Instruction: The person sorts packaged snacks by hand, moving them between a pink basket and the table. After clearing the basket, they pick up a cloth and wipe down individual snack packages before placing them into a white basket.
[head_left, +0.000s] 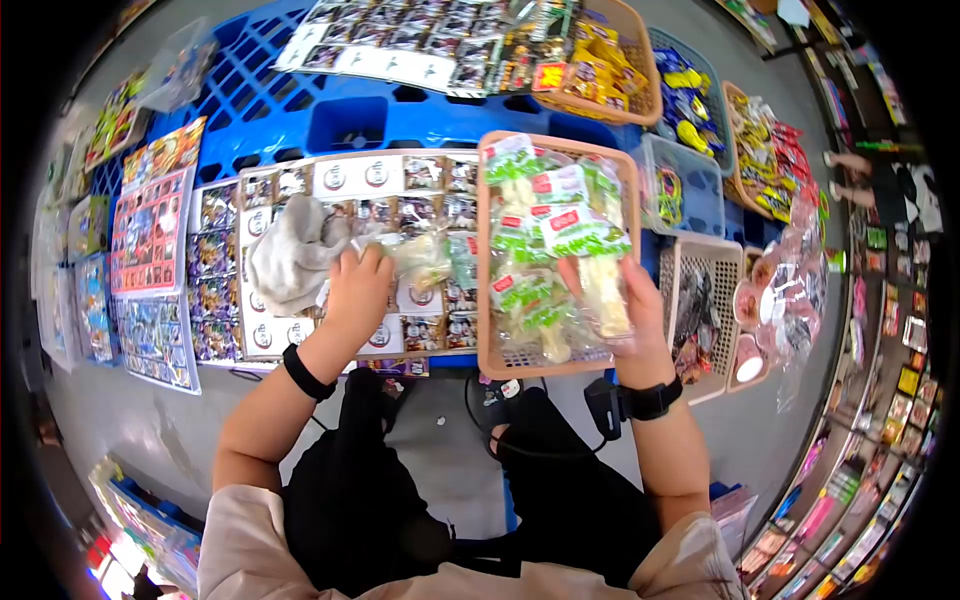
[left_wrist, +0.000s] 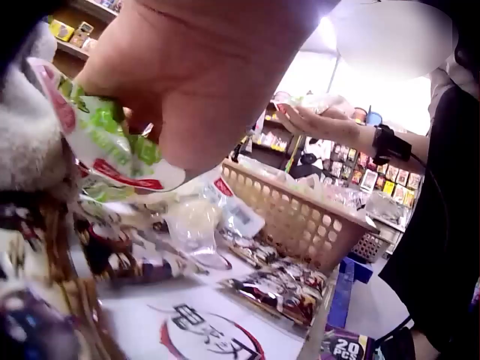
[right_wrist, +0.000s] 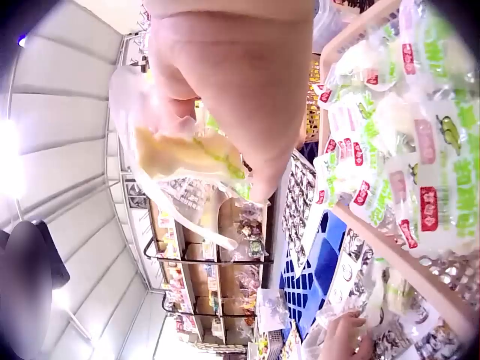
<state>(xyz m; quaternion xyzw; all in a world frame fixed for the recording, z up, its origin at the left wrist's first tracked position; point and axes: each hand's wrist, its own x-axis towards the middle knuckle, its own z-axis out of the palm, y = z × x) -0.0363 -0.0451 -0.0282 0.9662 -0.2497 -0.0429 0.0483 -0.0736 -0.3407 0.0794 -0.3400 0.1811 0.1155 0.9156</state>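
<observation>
Sorting seems to be going on: the right hand [head_left: 643, 318] grips a snack pack [head_left: 604, 300] over the basket [head_left: 485, 290] right of centre, the left hand [head_left: 360, 290] pinches another pack [left_wrist: 112, 142] by the fuzzy cloth [head_left: 282, 262] left of centre, and next needs gentle placing.

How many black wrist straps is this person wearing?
2: the left strap just behind the left hand, the right strap just behind the right hand, which holds a packet.

Smooth grey floor [head_left: 445, 470], blue lattice plastic table [head_left: 420, 130], stocked shelves [right_wrist: 217, 261] with dark rails, pale panelled ceiling [right_wrist: 67, 105] crossed by straight seams, bright white lights [right_wrist: 10, 159] glaring overhead, packed shelving [head_left: 872, 400] lining the head view's right side.
</observation>
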